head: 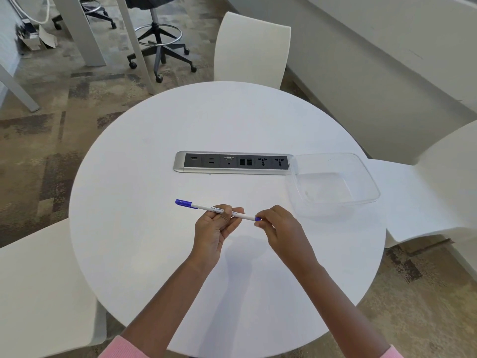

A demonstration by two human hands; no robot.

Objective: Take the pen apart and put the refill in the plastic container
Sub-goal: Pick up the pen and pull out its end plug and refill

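A white pen [206,206] with a blue cap at its left end and a small blue plug at its right end is held level above the round white table [154,254]. My left hand [215,228] grips the barrel near its middle. The fingertips of my right hand [277,226] pinch the blue end plug. The pen is in one piece and no refill shows. A clear, empty plastic container [335,186] sits on the table to the right, beyond my right hand.
A silver and black socket strip [233,162] is set into the table's middle, its right end touching the container. White chairs stand at the far side [251,47], at the left [38,293] and at the right [426,197]. An office stool [160,42] stands on the carpet beyond.
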